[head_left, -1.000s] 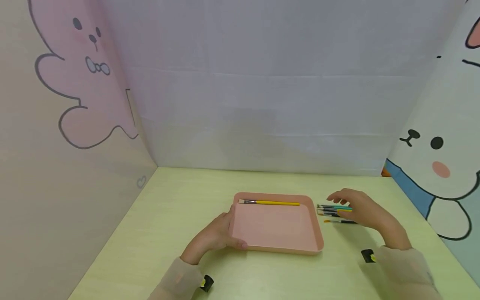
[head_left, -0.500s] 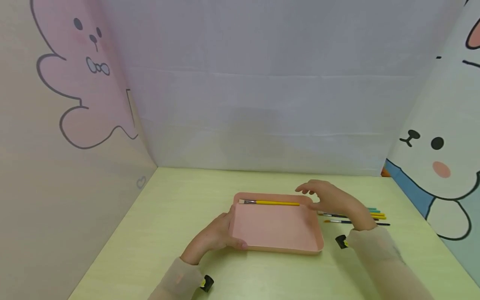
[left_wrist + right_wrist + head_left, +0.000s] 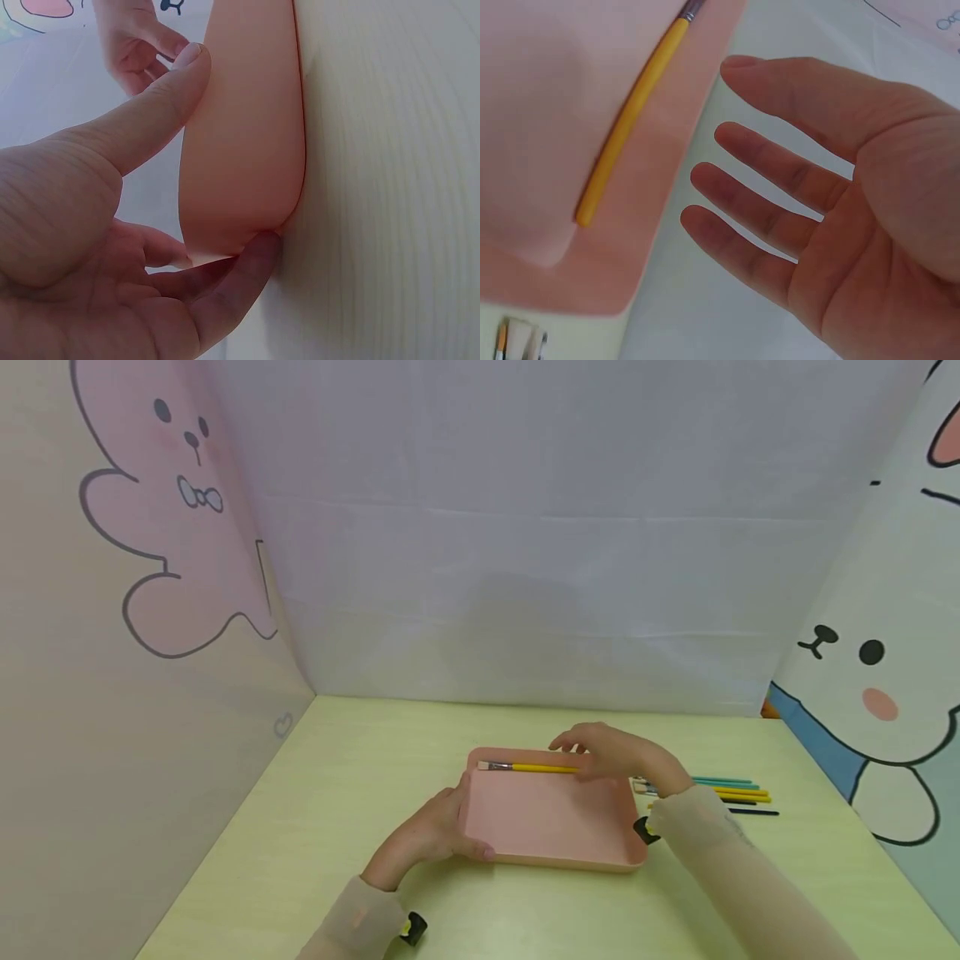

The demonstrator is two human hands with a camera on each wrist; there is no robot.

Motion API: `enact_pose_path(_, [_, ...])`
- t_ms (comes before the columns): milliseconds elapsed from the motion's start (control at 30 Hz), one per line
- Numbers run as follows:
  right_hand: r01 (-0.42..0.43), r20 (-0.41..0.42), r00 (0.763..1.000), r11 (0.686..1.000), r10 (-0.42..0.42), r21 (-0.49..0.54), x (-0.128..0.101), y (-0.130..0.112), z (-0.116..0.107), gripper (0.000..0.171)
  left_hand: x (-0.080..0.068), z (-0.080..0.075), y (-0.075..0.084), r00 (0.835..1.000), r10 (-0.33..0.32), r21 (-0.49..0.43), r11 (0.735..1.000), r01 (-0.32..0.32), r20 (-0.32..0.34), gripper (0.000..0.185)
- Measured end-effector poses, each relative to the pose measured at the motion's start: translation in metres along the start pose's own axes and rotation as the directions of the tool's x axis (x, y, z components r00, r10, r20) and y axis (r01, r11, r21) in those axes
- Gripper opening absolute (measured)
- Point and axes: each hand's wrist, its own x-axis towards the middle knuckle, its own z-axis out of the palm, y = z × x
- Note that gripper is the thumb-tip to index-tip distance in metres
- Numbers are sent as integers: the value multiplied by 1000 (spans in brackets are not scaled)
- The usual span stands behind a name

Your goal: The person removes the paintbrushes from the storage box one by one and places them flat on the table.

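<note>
L hand [image 3: 427, 835]: grips near-left corner of shallow pink plastic tray [image 3: 551, 827]; thumb [image 3: 142, 120] lies on the rim, fingers [image 3: 225, 289] curl under the edge. Firm hold.
R hand [image 3: 611, 752]: hovers over tray's far-right part, palm down, fingers [image 3: 765, 172] spread & nearly straight, holding nothing. Fingertips just above the handle end of the brush, no contact visible.
Yellow-handled flat paintbrush [image 3: 528, 767]: lies inside tray along far wall, bristles + metal ferrule pointing to the person's left, handle end under R hand in head view. Wrist view shows it flat on tray floor [image 3: 630, 120], apart from the fingers.
Tray pos.: flat on pale yellow-green wooden tabletop [image 3: 337, 793], centre, roughly square to the person.
Loose brushes [image 3: 720, 792]: small bunch w/ teal, yellow & black handles, on table just right of tray, roughly parallel, partly hidden by R forearm. Count: cannot tell.
Surround: white backdrop panel [image 3: 525, 568] behind; cartoon-rabbit panels left [image 3: 150, 527] & right [image 3: 870, 677].
Sleeves: beige, both arms; small black device at each wrist [image 3: 412, 927].
</note>
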Motion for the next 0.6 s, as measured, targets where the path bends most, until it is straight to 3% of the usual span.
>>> enact_pose_path(400, [6,98,995,998,0,-59,27,-6,19,52,-1,1,0,1000,7,22,1000,-7,-3,116])
enact_pose_path(600, [-81,166,982,996,86,-36,30,-12,25,60,-2,0,0,1000,2,7,1000,-2,-4,111])
